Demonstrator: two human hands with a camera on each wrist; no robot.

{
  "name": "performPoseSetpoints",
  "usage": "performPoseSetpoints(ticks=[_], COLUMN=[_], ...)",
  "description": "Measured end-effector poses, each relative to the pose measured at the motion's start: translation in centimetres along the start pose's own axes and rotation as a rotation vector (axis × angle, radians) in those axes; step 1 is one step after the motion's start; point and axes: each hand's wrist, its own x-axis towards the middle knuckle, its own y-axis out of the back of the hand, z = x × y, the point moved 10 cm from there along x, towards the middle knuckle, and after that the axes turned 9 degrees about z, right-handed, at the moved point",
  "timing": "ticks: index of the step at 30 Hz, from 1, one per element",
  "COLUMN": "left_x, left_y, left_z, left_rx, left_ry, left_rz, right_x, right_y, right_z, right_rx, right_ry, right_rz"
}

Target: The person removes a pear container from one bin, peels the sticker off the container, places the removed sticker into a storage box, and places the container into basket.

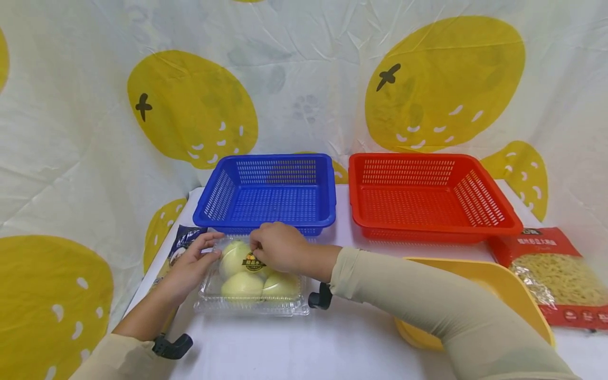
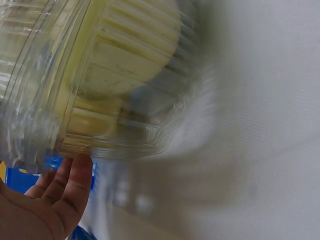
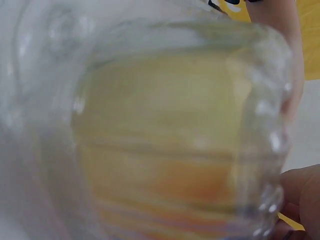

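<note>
A clear plastic clamshell box (image 1: 211, 295) with several pale yellow-green round fruits (image 1: 242, 287) inside sits on the table before me. Its lid carries a black and gold label (image 1: 253, 263). At the box's back left corner, my left hand (image 1: 192, 264) touches the rim with fairly straight fingers; the left wrist view has the fingertips (image 2: 80, 167) right against the ridged edge. My right hand (image 1: 280, 247) reaches across the lid, its curled fingers pinching at the back part, beside the label. Its fingertips are partly hidden. The right wrist view shows the box side (image 3: 165, 125), blurred and very close.
A blue basket (image 1: 275, 203) stands behind the box, with a red basket (image 1: 408, 206) to its right. The right forearm passes over a yellow basin (image 1: 522, 295). A red noodle bag (image 1: 551, 264) lies far right; a dark-topped packet (image 1: 182, 240) lies left, beside the left hand.
</note>
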Motion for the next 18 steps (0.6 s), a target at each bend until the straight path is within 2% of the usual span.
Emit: performPoseSetpoints(ticks=[6,18], left_x=[0.0,0.1], left_y=[0.0,0.1], left_z=[-0.1,-0.2], left_rx=[0.001,-0.008], left_ry=[0.003,0.001], left_rz=[0.0,-0.007], right_x=[0.0,-0.5], right_y=[0.2,0.3], right_z=[-0.2,-1.2], right_rx=[0.016,0.056], right_ry=[0.004,0.131], right_rz=[0.015,0.007])
